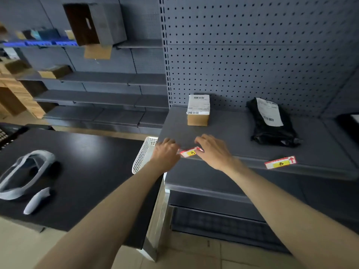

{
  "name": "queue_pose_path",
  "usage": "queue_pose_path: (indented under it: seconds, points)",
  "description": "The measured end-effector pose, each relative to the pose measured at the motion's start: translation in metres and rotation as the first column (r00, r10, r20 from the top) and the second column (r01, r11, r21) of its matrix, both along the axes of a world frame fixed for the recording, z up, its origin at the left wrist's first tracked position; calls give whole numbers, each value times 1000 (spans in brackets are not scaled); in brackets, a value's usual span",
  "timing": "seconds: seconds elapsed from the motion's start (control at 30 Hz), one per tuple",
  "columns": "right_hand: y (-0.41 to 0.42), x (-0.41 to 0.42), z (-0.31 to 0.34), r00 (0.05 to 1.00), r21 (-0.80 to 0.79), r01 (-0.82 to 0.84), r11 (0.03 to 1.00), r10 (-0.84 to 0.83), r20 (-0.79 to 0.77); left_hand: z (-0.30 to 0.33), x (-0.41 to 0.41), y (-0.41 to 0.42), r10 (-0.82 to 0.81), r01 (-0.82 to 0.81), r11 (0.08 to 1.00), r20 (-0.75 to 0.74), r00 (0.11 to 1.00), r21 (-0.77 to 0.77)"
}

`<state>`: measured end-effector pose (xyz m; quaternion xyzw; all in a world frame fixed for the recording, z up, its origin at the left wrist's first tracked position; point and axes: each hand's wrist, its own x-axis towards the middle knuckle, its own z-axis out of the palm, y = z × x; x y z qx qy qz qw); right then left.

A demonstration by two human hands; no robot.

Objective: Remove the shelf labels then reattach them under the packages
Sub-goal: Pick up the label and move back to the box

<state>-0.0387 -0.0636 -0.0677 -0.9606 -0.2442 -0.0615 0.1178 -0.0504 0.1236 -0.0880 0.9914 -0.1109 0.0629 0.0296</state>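
A small red, white and yellow label marked A (190,152) lies at the front edge of the grey shelf (233,133), below a small cardboard box (198,110). My left hand (166,153) touches its left end and my right hand (213,150) its right end, fingers on the label. A second label marked B (280,162) sits on the shelf's front edge further right, below a black plastic mailer bag (272,123). Whether label A is lifted off the edge I cannot tell.
A white perforated basket (142,155) stands just left of the shelf. A black table (77,171) at the left bears a grey headset (25,173) and a grey controller (37,199). Grey pegboard backs the shelf; more shelves with boxes run at the far left.
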Motion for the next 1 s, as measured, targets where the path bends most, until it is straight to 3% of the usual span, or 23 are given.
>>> queue_pose_path:
  seconds: [0.37, 0.7, 1.0]
  points:
    - [9, 1, -10, 993, 7, 82, 997, -83, 83, -25, 22, 1, -158, 167, 983, 119, 980, -75]
    - [4, 4, -27, 976, -8, 155, 988, -152, 156, -15, 29, 2, -379, 348, 913, 129, 916, 212]
    - [14, 1, -48, 974, -36, 186, 982, -179, 142, -18, 29, 6, -315, 290, 928, 79, 946, 234]
